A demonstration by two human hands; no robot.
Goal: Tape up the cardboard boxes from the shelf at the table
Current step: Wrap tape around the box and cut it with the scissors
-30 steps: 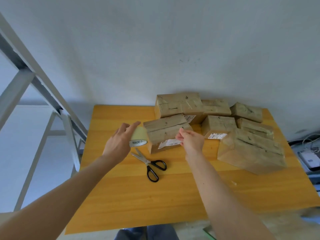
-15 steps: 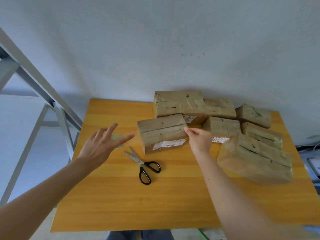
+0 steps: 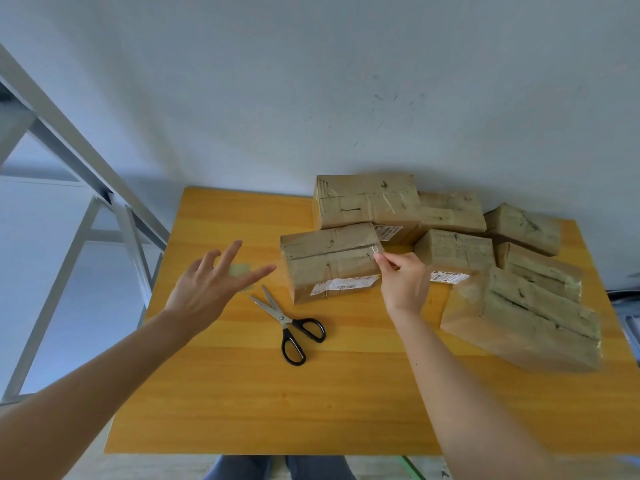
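The left hand [image 3: 204, 292] hovers over the table [image 3: 242, 393] with fingers spread and straight, gripping nothing. Pale, blurred tape [image 3: 239, 271] shows between its fingers; whether it rests on the table is unclear. The right hand [image 3: 403, 282] pinches the upper right corner of the near box [image 3: 329, 261]. Scissors [image 3: 291, 323] lie just in front of this box. More boxes [image 3: 450, 213] crowd behind and to the right of it. A metal frame [image 3: 79, 157] stands left of the table.
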